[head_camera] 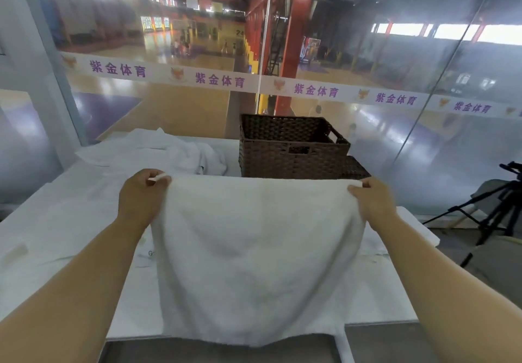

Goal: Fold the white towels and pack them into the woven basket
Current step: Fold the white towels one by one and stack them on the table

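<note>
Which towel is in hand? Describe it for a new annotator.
Start at the white-covered table with the dark woven basket at its far side. The towel is the white one in front of the basket, its far corners pinched by the left hand and right hand. Unlike the crumpled pile left of the basket, it is spread out.

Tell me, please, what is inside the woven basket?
Inside the woven basket only its dark inner walls show, with nothing rising above the rim; its near wall hides the floor, so anything lying low cannot be seen.

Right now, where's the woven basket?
In the head view, the woven basket stands on the table's far side, right of centre, behind the held towel and right of the crumpled pile.
</note>
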The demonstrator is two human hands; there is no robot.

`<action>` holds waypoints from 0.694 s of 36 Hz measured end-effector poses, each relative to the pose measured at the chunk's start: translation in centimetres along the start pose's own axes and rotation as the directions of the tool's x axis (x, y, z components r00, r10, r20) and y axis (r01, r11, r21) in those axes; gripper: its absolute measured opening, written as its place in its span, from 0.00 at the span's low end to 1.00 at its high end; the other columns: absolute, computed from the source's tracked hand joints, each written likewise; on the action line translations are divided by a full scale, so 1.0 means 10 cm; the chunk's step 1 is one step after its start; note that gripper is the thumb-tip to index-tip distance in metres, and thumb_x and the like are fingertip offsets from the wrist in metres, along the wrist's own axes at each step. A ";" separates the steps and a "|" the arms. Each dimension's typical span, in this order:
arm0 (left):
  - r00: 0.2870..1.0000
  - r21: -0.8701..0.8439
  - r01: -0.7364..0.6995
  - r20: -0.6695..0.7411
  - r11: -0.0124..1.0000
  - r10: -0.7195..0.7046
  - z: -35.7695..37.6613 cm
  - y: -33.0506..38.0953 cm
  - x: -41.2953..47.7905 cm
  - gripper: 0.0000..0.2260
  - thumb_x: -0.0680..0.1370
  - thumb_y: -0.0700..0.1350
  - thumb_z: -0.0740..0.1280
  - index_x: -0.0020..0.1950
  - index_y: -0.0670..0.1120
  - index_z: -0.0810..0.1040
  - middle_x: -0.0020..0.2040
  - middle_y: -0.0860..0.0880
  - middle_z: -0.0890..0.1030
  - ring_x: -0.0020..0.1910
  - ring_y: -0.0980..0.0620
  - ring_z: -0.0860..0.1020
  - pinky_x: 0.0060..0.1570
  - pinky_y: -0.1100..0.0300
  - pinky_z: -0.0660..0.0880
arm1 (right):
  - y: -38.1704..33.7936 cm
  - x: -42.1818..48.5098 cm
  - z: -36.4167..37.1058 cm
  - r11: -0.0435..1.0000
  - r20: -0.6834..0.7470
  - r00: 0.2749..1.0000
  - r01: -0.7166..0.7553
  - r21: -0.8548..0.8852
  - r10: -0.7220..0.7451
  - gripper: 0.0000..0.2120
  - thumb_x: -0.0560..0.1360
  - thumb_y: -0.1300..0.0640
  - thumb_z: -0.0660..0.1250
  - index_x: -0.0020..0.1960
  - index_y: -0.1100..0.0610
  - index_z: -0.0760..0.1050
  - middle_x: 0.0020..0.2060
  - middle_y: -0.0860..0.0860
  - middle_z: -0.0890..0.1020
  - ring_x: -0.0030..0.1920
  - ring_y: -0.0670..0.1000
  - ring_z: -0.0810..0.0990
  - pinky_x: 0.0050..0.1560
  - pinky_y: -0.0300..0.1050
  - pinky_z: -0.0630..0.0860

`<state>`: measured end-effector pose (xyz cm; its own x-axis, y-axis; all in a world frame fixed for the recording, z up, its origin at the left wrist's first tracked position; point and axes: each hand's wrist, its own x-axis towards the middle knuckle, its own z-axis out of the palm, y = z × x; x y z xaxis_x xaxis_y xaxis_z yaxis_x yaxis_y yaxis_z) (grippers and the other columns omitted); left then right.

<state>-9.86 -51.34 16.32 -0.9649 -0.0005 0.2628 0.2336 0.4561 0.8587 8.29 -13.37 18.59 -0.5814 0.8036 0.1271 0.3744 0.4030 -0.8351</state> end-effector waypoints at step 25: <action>0.857 -0.124 0.501 0.207 0.857 -0.471 1.27 -1.02 0.47 0.02 0.72 0.39 0.72 0.42 0.44 0.82 0.40 0.42 0.83 0.43 0.43 0.83 0.52 0.52 0.78 | 0.96 0.81 1.18 0.950 0.119 0.947 -0.282 -0.135 0.298 0.10 0.72 0.61 0.66 0.32 0.53 0.77 0.31 0.52 0.83 0.39 0.56 0.83 0.49 0.56 0.80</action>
<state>-18.32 -44.72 3.26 -0.9622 -0.0312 -0.2705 -0.2682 0.2803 0.9217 -1.40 -8.16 5.32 -0.5246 0.8294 -0.1923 0.6172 0.2148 -0.7569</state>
